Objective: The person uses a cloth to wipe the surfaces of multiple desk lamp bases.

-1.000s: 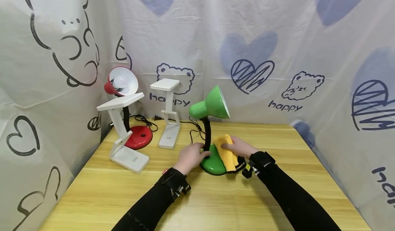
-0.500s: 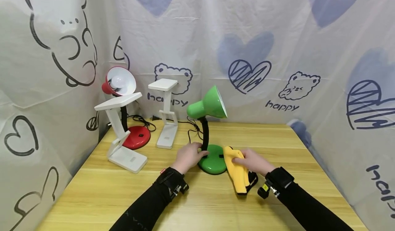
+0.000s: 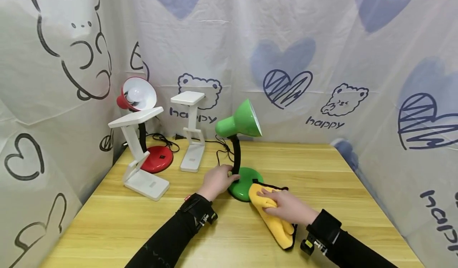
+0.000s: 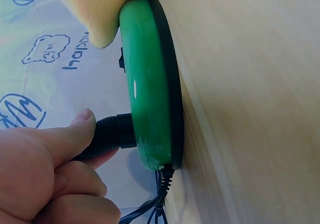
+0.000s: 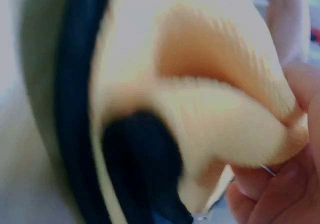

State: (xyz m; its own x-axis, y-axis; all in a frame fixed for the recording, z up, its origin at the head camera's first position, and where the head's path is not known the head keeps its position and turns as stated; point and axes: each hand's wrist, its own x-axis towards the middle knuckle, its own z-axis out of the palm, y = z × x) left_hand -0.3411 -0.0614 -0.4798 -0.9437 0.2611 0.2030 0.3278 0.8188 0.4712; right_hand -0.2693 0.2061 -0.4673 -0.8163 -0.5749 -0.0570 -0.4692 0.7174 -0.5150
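Note:
A green desk lamp (image 3: 240, 125) stands mid-table on a round green base (image 3: 243, 185) with a black flexible neck (image 3: 236, 154). My left hand (image 3: 216, 180) grips the neck just above the base (image 4: 150, 88), thumb along the neck (image 4: 107, 136). My right hand (image 3: 286, 206) holds a yellow cloth (image 3: 272, 216) with a black edge, pressed against the base's front right rim. In the right wrist view the cloth (image 5: 215, 83) fills the frame, blurred, with my fingers (image 5: 280, 184) curled round it.
At the back left stand a red lamp (image 3: 137, 95) on a red base (image 3: 157, 158) and two white folding lamps (image 3: 137, 152) (image 3: 191, 129), with black cords (image 3: 168, 140) behind. Printed fabric walls close in the wooden table (image 3: 322, 172) on three sides.
My right hand has dragged the yellow cloth off the top of the green base, down toward me along its front right rim. The left hand stays on the neck.

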